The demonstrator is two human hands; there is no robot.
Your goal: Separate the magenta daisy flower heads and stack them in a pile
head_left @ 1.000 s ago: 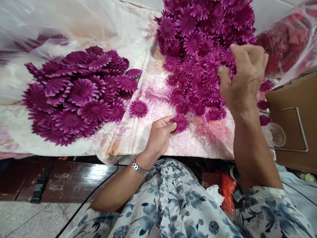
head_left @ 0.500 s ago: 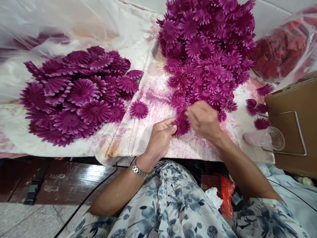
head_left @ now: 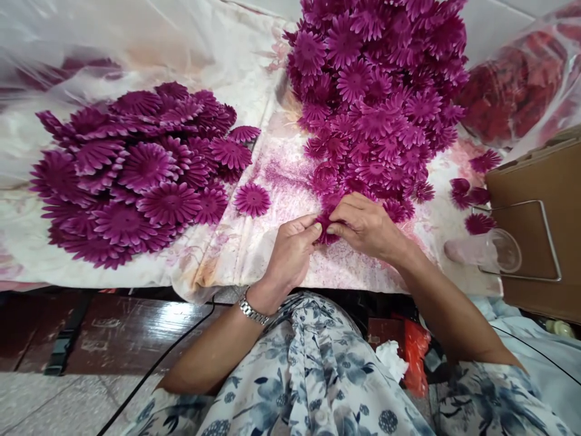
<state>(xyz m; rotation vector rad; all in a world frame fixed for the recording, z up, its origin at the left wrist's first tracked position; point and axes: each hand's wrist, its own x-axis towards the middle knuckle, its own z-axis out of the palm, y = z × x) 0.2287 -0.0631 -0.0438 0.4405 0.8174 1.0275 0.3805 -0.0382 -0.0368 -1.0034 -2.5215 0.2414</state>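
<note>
Between my two hands is a purple artificial flower (head_left: 327, 235), partly covered by my fingers. My left hand (head_left: 293, 245) pinches its left side between thumb and fingers. On the other side, the thumb and fingers of my right hand (head_left: 363, 224) close on the petals. Just beyond my hands rises a tall heap of purple artificial flowers (head_left: 376, 109). To the left lies a wide pile of larger, flatter purple flower pieces (head_left: 131, 175). One single flower piece (head_left: 252, 200) rests on the cloth between that pile and my left hand.
A stained cloth (head_left: 254, 254) covers the table. At the right are a clear plastic cup (head_left: 485, 251) lying on its side, a cardboard box (head_left: 540, 224) with a metal wire frame, and several loose flowers (head_left: 480, 224). A plastic bag of red petals (head_left: 512, 85) stands behind.
My right hand has come down and left onto the flower, its fingers now closing on the petals. My left hand keeps its pinch, and the flower is more covered.
</note>
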